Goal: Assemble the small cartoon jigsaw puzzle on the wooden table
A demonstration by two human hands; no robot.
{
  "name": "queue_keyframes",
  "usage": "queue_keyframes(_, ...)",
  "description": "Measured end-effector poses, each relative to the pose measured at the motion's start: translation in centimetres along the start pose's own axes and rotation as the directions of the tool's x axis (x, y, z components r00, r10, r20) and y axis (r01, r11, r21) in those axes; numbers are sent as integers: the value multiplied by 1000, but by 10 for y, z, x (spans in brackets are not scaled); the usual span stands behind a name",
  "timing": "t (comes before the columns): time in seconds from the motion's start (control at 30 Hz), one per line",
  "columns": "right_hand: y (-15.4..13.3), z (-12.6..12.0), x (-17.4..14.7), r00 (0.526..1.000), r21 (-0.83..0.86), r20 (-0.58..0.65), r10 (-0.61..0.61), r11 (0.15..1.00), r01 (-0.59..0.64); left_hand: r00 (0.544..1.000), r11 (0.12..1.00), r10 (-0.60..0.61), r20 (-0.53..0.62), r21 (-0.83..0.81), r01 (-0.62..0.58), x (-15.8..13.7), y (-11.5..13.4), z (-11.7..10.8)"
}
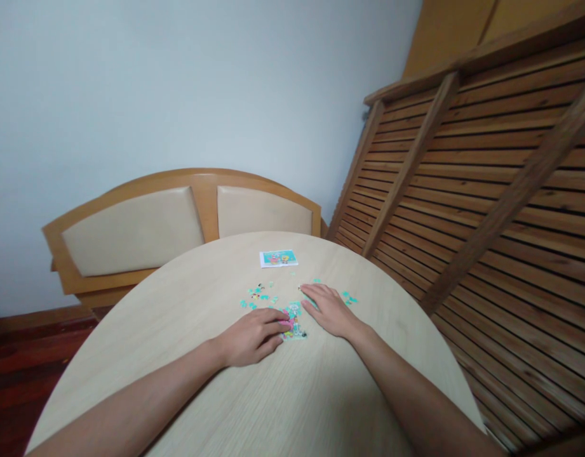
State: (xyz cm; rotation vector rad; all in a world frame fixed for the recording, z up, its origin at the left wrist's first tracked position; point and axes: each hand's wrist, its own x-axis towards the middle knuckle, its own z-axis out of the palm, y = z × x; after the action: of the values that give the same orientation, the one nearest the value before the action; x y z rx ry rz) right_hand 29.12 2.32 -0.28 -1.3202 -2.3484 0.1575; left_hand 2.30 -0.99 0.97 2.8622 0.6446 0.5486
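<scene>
A partly joined jigsaw puzzle (pixel 296 326) in pink, teal and white lies flat on the table in front of me. My left hand (pixel 255 334) rests over its left side, fingers stretched out and covering part of it. To the upper right of the puzzle is my right hand (pixel 329 309), palm down with its fingers extended; a small piece (pixel 300 288) shows at its fingertips, and I cannot tell whether they touch it. Loose teal puzzle pieces (pixel 254 298) are scattered beyond my left hand. A few more teal pieces (pixel 349 298) lie right of my right hand.
A picture card (pixel 279 258) with cartoon figures lies farther back on the round wooden table (pixel 187 279). Behind the table stands a padded headboard (pixel 140 228) against the wall. A slatted wooden frame (pixel 416 171) leans at the right.
</scene>
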Motion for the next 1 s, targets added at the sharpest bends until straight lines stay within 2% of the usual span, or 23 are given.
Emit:
queue_keyframes(0.13, -2, -3, -1, 998, 21, 51, -43, 999, 42, 1000, 1000, -7, -3, -5, 7, 0, -1, 1)
queue_keyframes(0.3, 1, -15, -3, 992, 85, 53, -118, 990, 113, 1000, 1000, -9, 3, 10, 9, -1, -2, 1)
queue_keyframes(0.47, 7, -16, -2, 992, 135, 24, -120, 984, 116, 1000, 1000, -3, -8, 6, 3, -2, -2, 0)
queue_keyframes(0.7, -4, -10, 0, 998, 89, -40, -50, 995, 53, 1000, 1000, 3, -13, 10, -3, -2, 0, -2)
queue_keyframes(0.8, -1, -11, 0, 997, 119, -17, -76, 990, 77, 1000, 1000, 3, -20, 7, -3, -2, -1, -1)
queue_keyframes(1.0, 4, -20, -3, 975, 288, 91, -202, 943, 168, 1000, 1000, 2, -19, 7, -2, -4, -4, 0)
